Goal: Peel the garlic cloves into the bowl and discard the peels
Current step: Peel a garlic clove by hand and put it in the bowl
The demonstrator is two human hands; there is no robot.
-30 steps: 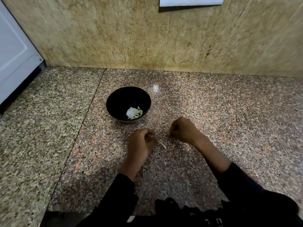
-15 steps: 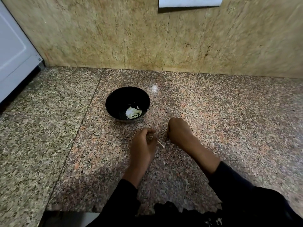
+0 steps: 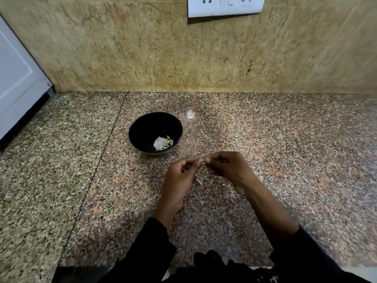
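Note:
A black bowl point(image 3: 140, 127) stands on the granite counter point(image 3: 265, 152) with pale garlic pieces point(image 3: 162, 143) in its bottom. Just in front of it my left hand point(image 3: 180, 176) and my right hand point(image 3: 226, 167) meet fingertip to fingertip above the counter. Both pinch a small garlic clove point(image 3: 202, 160), which the fingers almost wholly hide. A thin pale strip of peel point(image 3: 199, 181) hangs or lies below my left hand.
A white switch and socket plate point(image 3: 224, 7) is on the stone wall behind. A white appliance point(image 3: 16, 82) stands at the far left. The counter's front edge runs near the bottom of the view.
Both hands have lifted off the counter and come together, fingertips now touching at the clove. Before, they rested apart on the surface.

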